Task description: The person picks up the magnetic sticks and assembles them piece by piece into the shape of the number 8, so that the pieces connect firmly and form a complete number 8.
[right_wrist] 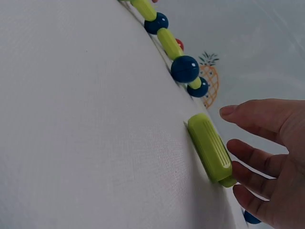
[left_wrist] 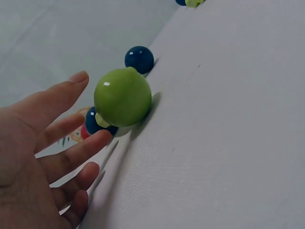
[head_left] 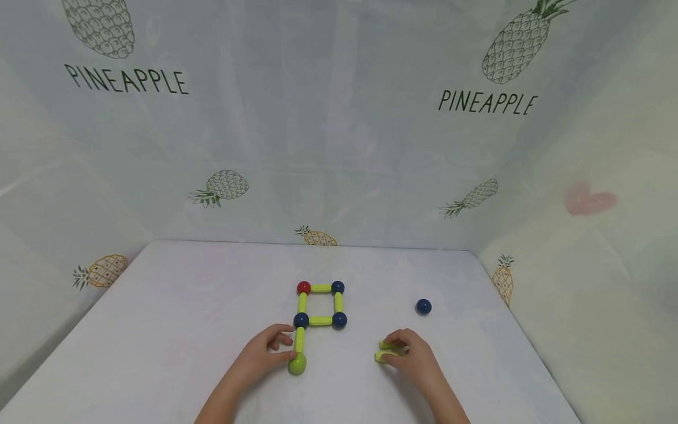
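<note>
My left hand (head_left: 263, 352) is beside a green ball (head_left: 298, 364), thumb tip close to it and fingers loosely bent. In the left wrist view its fingers are spread, with a gap between thumb and ball. A yellow-green rod (head_left: 299, 340) links that ball to a blue ball (head_left: 301, 320) at the near left corner of a square of rods and balls. Over two loose yellow-green rods lying side by side, my right hand (head_left: 415, 356) reaches down. In the right wrist view its spread fingers are right by the nearer rod (right_wrist: 209, 148), which mostly hides the other.
The square has a red ball (head_left: 303, 287) at its far left corner and blue balls at the others. A loose blue ball (head_left: 424, 307) lies beyond my right hand. Behind the white table (head_left: 185, 306) hangs a pineapple-print cloth (head_left: 339, 147).
</note>
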Demonstrator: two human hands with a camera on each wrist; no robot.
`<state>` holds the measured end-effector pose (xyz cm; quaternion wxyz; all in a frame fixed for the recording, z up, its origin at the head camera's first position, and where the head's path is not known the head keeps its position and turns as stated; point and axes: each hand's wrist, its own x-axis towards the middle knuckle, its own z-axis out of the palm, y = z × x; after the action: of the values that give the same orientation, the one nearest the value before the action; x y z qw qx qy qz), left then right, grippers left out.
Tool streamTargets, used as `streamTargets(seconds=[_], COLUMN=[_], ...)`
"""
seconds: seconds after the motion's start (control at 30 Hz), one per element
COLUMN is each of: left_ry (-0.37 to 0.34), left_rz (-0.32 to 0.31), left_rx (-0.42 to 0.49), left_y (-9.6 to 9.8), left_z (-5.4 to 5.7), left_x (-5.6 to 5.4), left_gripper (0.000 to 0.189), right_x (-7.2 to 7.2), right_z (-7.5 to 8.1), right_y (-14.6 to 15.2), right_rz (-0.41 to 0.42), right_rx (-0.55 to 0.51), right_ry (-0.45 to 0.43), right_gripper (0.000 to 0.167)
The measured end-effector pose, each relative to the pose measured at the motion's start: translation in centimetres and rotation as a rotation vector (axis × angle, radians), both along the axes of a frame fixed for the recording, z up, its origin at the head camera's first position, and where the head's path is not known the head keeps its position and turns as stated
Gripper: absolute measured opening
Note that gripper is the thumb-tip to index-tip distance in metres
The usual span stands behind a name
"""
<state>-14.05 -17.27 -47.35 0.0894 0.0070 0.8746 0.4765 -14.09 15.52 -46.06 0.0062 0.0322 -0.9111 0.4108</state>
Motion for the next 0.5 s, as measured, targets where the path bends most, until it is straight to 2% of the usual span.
streamTargets(seconds=[0.2,0.5], left_ry=[0.012,0.030], left_rz=[-0.042,-0.053], left_rx=[0.022,0.046], left_y=[0.0,-0.1], left_z=[-0.2,-0.9], left_x=[0.4,0.9], left_gripper=[0.062,0.058], right_x=[-0.1,-0.1], right_z=[-0.3,-1.0], right_y=[0.9,1.8], right_rz=[-0.016,-0.019], right_rx=[0.014,0.013], right_ry=[-0.039,-0.075], right_gripper=[0.027,0.029])
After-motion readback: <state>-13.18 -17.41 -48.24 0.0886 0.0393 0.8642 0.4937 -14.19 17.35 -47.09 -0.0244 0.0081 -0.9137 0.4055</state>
